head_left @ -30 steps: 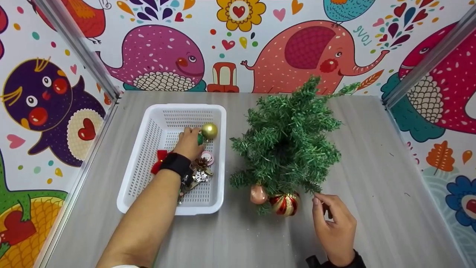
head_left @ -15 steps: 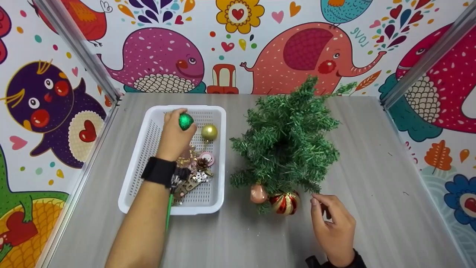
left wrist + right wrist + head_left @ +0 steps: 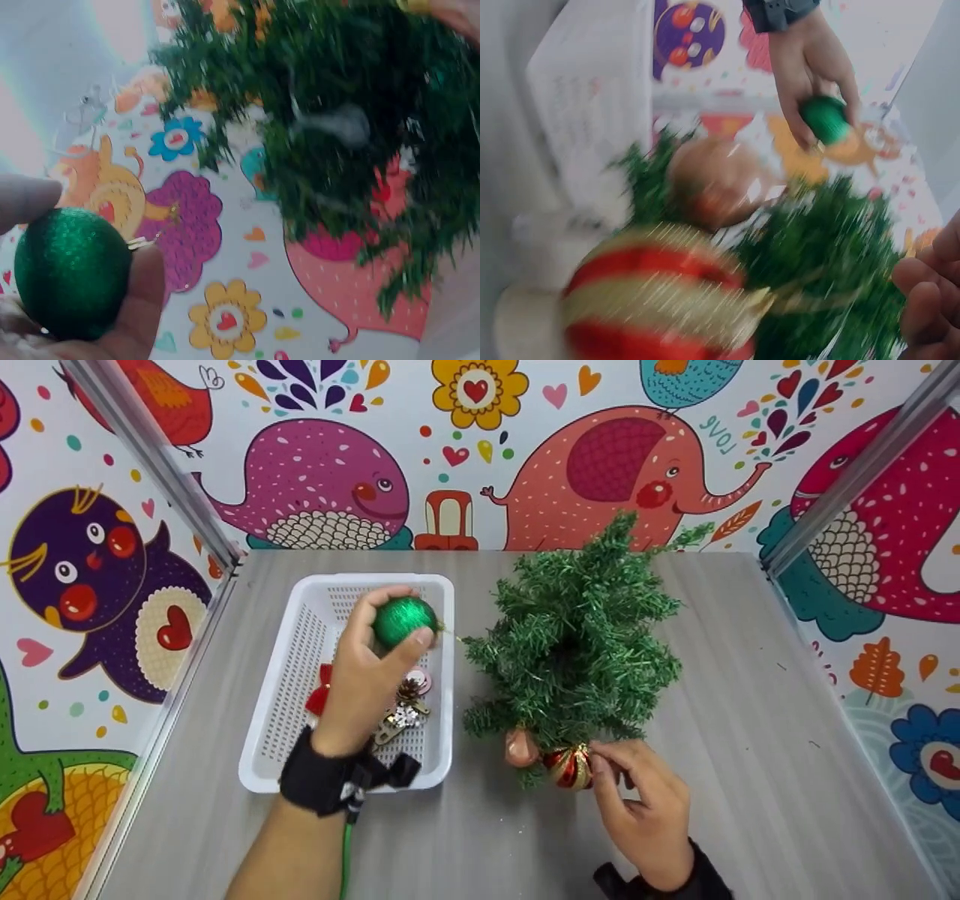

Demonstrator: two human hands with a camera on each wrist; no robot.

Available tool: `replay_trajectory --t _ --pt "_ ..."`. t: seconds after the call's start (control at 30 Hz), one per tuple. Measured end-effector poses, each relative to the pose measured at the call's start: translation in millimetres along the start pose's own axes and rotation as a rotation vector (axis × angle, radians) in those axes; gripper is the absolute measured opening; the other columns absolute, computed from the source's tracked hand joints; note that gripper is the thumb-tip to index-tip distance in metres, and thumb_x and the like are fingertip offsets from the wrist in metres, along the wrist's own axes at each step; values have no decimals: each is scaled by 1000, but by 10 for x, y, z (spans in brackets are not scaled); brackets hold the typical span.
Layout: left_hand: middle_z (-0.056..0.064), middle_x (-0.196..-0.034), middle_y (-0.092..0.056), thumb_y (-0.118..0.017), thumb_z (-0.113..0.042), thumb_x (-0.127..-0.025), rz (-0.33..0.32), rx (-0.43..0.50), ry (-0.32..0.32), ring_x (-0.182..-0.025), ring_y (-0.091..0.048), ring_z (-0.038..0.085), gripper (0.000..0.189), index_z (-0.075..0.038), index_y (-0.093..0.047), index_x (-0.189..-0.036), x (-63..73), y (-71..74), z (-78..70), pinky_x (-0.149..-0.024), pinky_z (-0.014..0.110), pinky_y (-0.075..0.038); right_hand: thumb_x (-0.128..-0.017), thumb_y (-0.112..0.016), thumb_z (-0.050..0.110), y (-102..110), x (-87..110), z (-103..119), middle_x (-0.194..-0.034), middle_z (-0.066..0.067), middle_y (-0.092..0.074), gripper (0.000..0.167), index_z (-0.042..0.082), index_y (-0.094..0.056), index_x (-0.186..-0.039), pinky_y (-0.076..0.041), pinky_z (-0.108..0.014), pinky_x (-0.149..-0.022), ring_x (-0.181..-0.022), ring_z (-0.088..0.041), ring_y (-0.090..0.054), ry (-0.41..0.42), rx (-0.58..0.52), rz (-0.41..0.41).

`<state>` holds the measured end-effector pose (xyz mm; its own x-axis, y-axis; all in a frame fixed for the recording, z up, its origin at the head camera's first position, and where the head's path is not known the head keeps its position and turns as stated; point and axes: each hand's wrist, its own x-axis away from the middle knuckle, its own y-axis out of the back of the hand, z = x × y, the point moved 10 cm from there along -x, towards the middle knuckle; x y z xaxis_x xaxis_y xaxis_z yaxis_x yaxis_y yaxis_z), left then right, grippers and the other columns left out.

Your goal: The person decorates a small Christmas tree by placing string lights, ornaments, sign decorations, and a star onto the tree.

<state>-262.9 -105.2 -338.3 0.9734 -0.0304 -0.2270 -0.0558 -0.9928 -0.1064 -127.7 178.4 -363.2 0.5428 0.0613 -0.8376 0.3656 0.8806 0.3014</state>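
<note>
My left hand [image 3: 358,679] grips a shiny green Christmas ball [image 3: 405,621] above the white basket. The ball's gold cap and thin loop point right, towards the artificial Christmas tree [image 3: 574,660]. From the tree's low front branches hang a red-and-gold striped Christmas ball [image 3: 568,769] and a glossy copper-pink ornament [image 3: 521,746]. My right hand [image 3: 649,810] is beside the striped ball, thumb and index finger close together and the other fingers loosely curled. In the right wrist view its fingers [image 3: 922,300] appear apart from that ball, with nothing seen between them.
Inside the white perforated basket [image 3: 448,712] lie a red bow [image 3: 319,690], a pine cone [image 3: 409,688], a silver snowflake [image 3: 406,715] and other small ornaments, partly covered by my left hand. Cartoon-printed walls enclose the grey table [image 3: 480,840]. A green cable [image 3: 346,847] trails from my left wrist.
My left hand has lifted the green ball from the basket and brought it right, turning its loop towards the tree. My right hand has shifted left, from the branch tip to beside the striped ball.
</note>
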Motion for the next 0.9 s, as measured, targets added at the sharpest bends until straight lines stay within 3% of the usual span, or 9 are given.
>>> replay_trajectory --t 0.1,0.2,0.33,0.4,0.5,0.6,0.73,0.9 --pt "14 -139 -54 -69 -12 -89 73 13 -45 -109 -65 34 51 -3 -53 -136 200 -279 -137 -85 40 -64 -107 -57 15 -110 -139 173 -94 -15 -65 30 -13 -66 -111 -35 -20 -66 -73 -7 -43 63 -63 10" --pt "22 -136 -56 -71 -13 -88 149 -6 -161 -113 -64 32 53 3 -53 -135 401 -557 -239 -86 42 -64 -106 -59 17 -231 -231 272 -105 -18 -62 34 -14 -62 -118 -36 -20 -64 -73 -7 -44 78 -95 42" --pt "31 -130 -58 -72 -9 -87 243 24 -277 -119 -63 26 51 8 -53 -132 632 -878 -264 -93 42 -62 -102 -67 15 -360 -229 221 -121 -20 -59 44 -14 -54 -131 -39 -20 -61 -72 -7 -45 5 -101 91" --pt "31 -131 -56 -72 -4 -87 279 56 -260 -123 -61 24 50 7 -54 -132 708 -990 -206 -98 40 -60 -98 -70 5 -392 -167 121 -127 -18 -59 44 -10 -54 -136 -39 -19 -64 -76 -7 -46 -49 -123 93" --pt "26 -133 -56 -72 -2 -88 298 83 -213 -125 -60 25 48 2 -56 -133 778 -1071 -93 -104 38 -57 -91 -71 -9 -407 -91 15 -128 -15 -62 46 -5 -59 -135 -43 -18 -74 -89 -10 -56 -102 -156 85" --pt "23 -133 -56 -71 -2 -89 291 89 -172 -126 -60 25 46 0 -56 -133 803 -1089 3 -105 37 -56 -89 -70 -13 -399 -66 -14 -119 -15 -67 37 -4 -66 -125 -49 -17 -81 -99 -15 -64 -107 -171 76" --pt "24 -131 -57 -70 -2 -89 285 99 -158 -124 -61 24 44 0 -57 -132 807 -1082 61 -103 36 -57 -93 -68 -10 -347 -131 64 -108 -19 -68 23 -6 -69 -115 -52 -20 -71 -84 -12 -65 -104 -202 68" --pt "26 -130 -57 -70 -2 -89 282 114 -161 -124 -61 24 44 2 -57 -131 803 -1053 85 -102 37 -58 -90 -65 -18 -237 -144 9 -109 -16 -69 27 -6 -70 -113 -48 -22 -63 -79 -10 -64 -183 -278 48"
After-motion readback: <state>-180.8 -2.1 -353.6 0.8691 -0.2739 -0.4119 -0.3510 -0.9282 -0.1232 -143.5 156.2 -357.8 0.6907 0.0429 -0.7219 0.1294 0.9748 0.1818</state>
